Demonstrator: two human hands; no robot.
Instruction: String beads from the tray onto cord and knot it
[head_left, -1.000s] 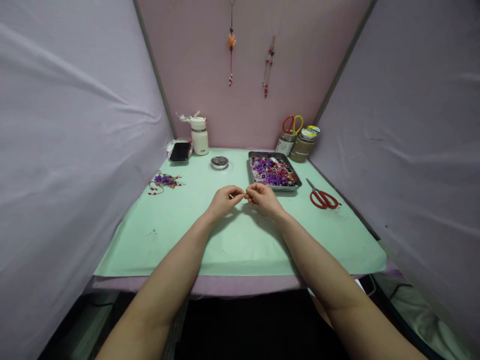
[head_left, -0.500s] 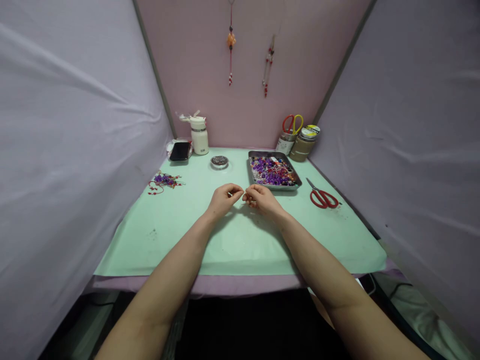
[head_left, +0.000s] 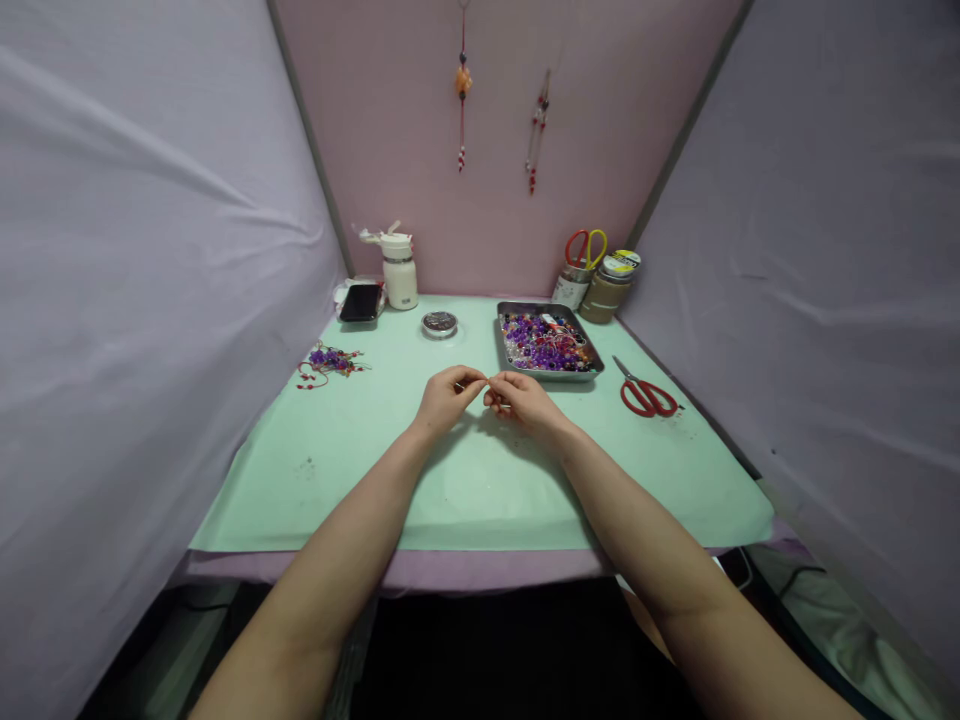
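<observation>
My left hand (head_left: 448, 397) and my right hand (head_left: 523, 399) meet fingertip to fingertip over the middle of the green tabletop (head_left: 360, 480). Both are closed in a pinch. Whatever lies between the fingertips is too small to make out; a thin pale bit shows at the right fingers. Just behind my right hand stands a metal tray (head_left: 574, 377) filled with purple, red, clear and dark beads (head_left: 541, 342). A round spool or tin (head_left: 439, 323) lies farther back, beyond my left hand.
Red-handled scissors (head_left: 646, 395) lie at the right. Beaded cords (head_left: 334, 360) are heaped at the left. Along the back are a black phone (head_left: 361, 302), a white bottle (head_left: 400, 275), a cup (head_left: 571, 288) holding scissors, and a jar (head_left: 606, 293). Strung ornaments (head_left: 463, 82) hang on the wall.
The right fingertips have drawn slightly closer to the left ones, and the gap between them has narrowed. Everything else looks the same.
</observation>
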